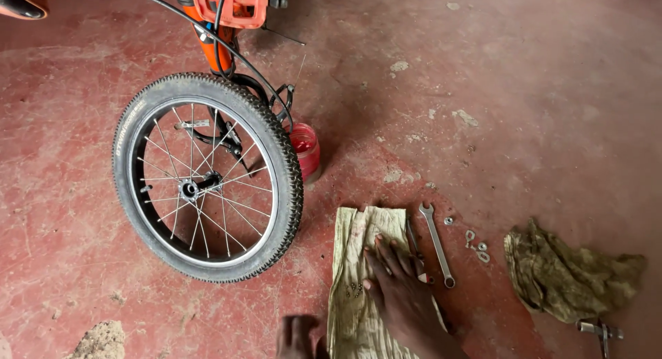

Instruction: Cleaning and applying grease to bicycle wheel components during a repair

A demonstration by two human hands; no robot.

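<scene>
Cloth [355,276], pale and limp, lies on the floor at six o'clock from the wheel [207,176]; it should lift easily by an edge. Right hand [400,290] presses flat on it, fingers spread; left hand [298,337] rests beside, its grip unclear.

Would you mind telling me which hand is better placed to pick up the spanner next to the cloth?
Probably the right hand: it lies flat on the cloth, close beside the spanner. The left hand is farther off, across the cloth.
</scene>
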